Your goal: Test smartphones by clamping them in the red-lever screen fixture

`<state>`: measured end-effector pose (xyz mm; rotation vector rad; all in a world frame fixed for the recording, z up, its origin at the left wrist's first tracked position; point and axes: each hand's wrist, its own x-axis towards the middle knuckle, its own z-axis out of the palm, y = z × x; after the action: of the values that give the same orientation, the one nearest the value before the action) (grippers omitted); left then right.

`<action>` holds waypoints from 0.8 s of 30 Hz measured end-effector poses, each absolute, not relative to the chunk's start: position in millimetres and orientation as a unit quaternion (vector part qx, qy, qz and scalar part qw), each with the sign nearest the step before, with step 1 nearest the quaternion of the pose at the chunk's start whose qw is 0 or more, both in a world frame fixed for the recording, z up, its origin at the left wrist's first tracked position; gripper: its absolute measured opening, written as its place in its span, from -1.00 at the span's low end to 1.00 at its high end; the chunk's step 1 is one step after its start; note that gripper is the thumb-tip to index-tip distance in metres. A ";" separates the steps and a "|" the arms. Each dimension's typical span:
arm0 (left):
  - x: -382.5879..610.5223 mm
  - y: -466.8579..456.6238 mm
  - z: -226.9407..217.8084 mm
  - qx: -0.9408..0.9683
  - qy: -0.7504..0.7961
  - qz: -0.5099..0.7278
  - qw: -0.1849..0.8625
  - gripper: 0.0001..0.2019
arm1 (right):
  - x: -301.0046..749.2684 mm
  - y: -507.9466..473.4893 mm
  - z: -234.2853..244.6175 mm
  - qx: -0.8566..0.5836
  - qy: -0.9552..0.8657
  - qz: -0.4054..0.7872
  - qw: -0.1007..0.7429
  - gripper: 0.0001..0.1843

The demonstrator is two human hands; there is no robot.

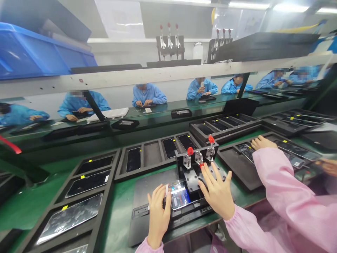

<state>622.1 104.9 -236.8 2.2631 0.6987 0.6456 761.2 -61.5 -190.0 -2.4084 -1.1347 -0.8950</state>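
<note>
Phone [180, 196] sits in the black jig [192, 179] between the hands, left hand [158, 216] against its edge, grip unclear, right hand [214, 189] open, empty; loaded tray [106, 196] left of hands.

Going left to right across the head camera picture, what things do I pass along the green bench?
Long black tray of dark phones → left hand → shiny glass phone → right hand → pink-sleeved co-worker's hand

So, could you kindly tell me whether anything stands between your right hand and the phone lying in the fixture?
Yes, partly: the black metal clamp block sits between the right hand and the phone, beside the phone's far end. Nothing else visible stands between them.
</note>
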 end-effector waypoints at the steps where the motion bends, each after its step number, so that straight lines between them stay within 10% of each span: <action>1: 622.0 105.2 -237.1 0.868 0.268 0.247 0.336 -0.71 | 761.5 -60.2 -190.9 -0.851 -0.395 -0.307 0.160 -0.50; 9: 622.9 106.5 -238.9 0.874 0.268 0.240 0.325 -0.71 | 763.3 -64.6 -195.6 -0.859 -0.405 -0.274 0.153 -0.48; 24: 621.5 105.3 -233.6 0.895 0.259 0.185 0.313 -0.63 | 731.8 -143.3 -202.0 -0.749 -0.454 -0.258 0.408 -0.74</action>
<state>621.5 105.3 -233.6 2.3597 0.6822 0.4876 731.8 -143.3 -202.0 -1.8893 -1.1436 -0.6501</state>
